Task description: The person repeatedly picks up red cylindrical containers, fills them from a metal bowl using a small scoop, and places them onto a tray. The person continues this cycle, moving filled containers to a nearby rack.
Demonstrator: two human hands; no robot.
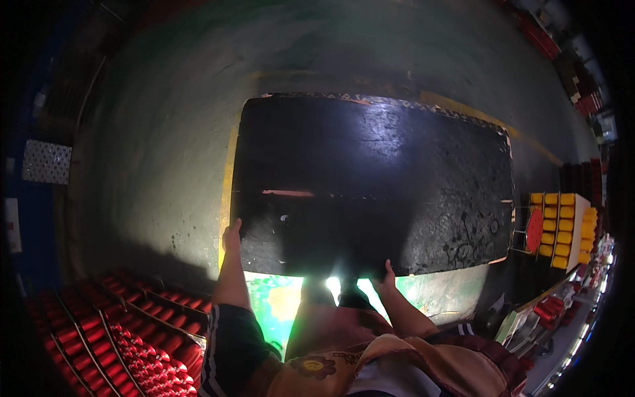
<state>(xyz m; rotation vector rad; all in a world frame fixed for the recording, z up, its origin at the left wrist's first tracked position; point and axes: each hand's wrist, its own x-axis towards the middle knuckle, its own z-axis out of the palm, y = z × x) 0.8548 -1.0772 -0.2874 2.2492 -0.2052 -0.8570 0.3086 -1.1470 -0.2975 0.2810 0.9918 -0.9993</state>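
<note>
Black, scuffed and broad, the panel (370,198) fills the middle of my view, its long sides running left to right. I log its position as directly in front of the wearer, over the green floor (159,159). I cannot tell what supports it underneath.

Left hand (233,236): on the panel's left edge, toward the near corner, holding it. Right hand (385,279): holding the near edge, right of the wearer's legs, thumb up against the rim. The fingers beneath are hidden from me, so I cannot tell how firmly either grips.

Surface notes: a pale, reddish scrape (286,193) left of centre; worn, chipped far rim; a bluish glare at the far side; dark blotches toward the near right.

Surroundings: a yellow floor line (229,165) runs along the panel's left side. Near left, I record racks of shiny red cylinders (149,357). Right of the panel, a red disc (534,229) stands just beside a stack of yellow cylinders (561,225). The wearer's apron (291,370) bears a flower.
</note>
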